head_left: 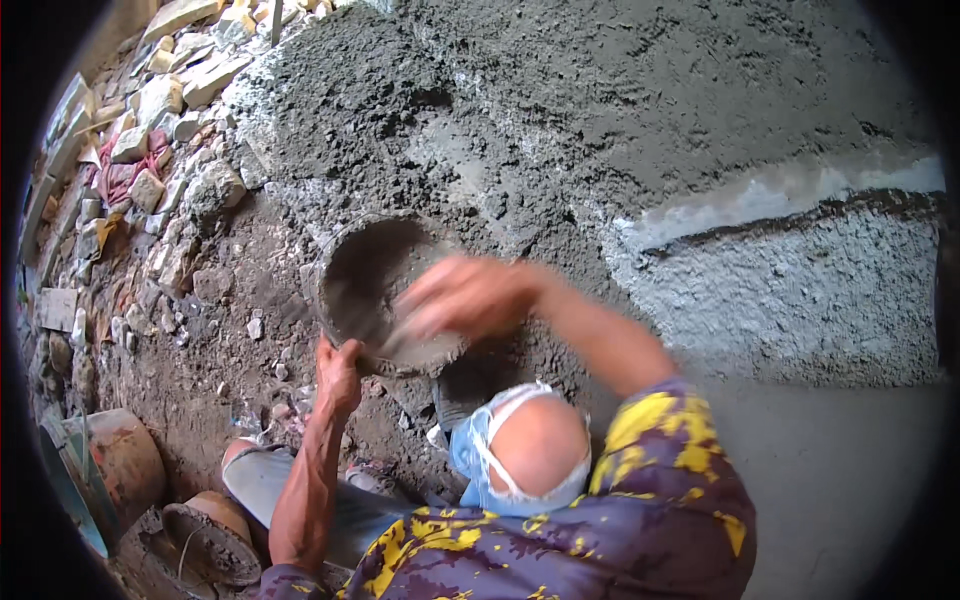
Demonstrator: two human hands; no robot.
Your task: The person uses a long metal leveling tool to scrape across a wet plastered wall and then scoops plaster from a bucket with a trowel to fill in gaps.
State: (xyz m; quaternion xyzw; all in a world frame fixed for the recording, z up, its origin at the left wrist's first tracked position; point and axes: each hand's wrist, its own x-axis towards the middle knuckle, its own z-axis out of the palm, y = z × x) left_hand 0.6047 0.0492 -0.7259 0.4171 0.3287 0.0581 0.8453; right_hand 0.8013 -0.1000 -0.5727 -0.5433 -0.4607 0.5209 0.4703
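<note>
Basin: the round basin (336, 290) is sitting near the middle of the view, its mouth facing upward and its inside showing grey smears; whether it is resting on the ground I cannot tell.
Left hand: the left hand (339, 376) is closing on the basin's lower-left rim, the thumb lying at the edge and the fingers folding beneath.
Right hand: the right hand (465, 298) is reaching over the basin's right side and showing as a blur; how far its fingers are opening, and whether they are holding anything, I cannot tell.
Grey mix: the lumpy grey mix (345, 120) is spreading behind the basin.
Clothing: the patterned shirt (640, 535) is covering the person's trunk in dark purple and yellow; the torn jeans (470, 450) are baring a knee (540, 445) just below the basin.
Lower left: a brownish bucket (130, 455) is standing near a second vessel (235, 560), which is holding dark grey residue.
Upper left: stone rubble (160, 100) is lying in a heap, with a reddish cloth (120, 182) showing among the pieces.
Right side: a rough whitish-grey surface (800, 295) is bordering a smooth grey area (820, 470).
</note>
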